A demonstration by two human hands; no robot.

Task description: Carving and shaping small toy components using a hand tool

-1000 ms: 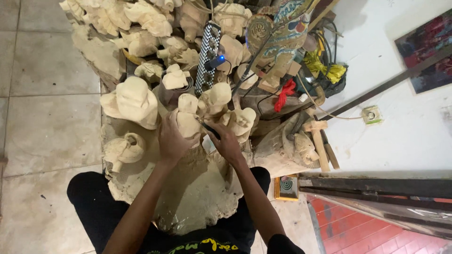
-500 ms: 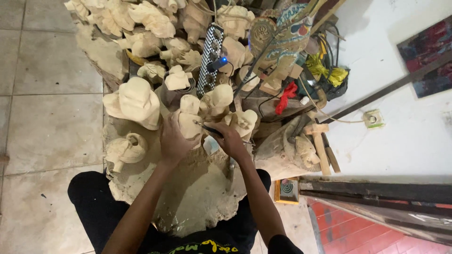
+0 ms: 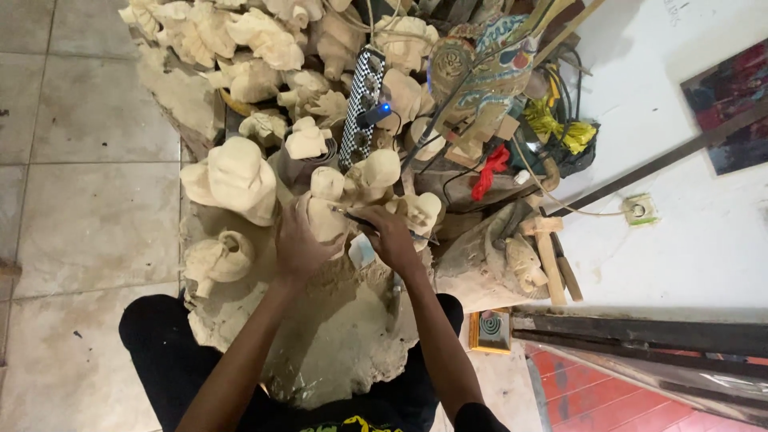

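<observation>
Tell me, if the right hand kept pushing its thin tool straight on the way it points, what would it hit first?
Probably the pale wood carving that the left hand steadies; the right hand aims its tool there, though depth is unclear.

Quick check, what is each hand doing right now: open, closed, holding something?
Left hand: closed around the pale wooden carving, steadying it.
Right hand: closed on a thin carving tool, its tip at the carving.

The thin dark carving tool (image 3: pixel 356 218) runs under the right hand (image 3: pixel 392 238), so its handle and the grip of the fingers (image 3: pixel 376 226) are hidden. The left hand (image 3: pixel 298 246) covers the near face of the small pale wooden carving (image 3: pixel 326 210). The heap of pale carved wooden figures (image 3: pixel 240 36) is cut off at the frame's top edge.
</observation>
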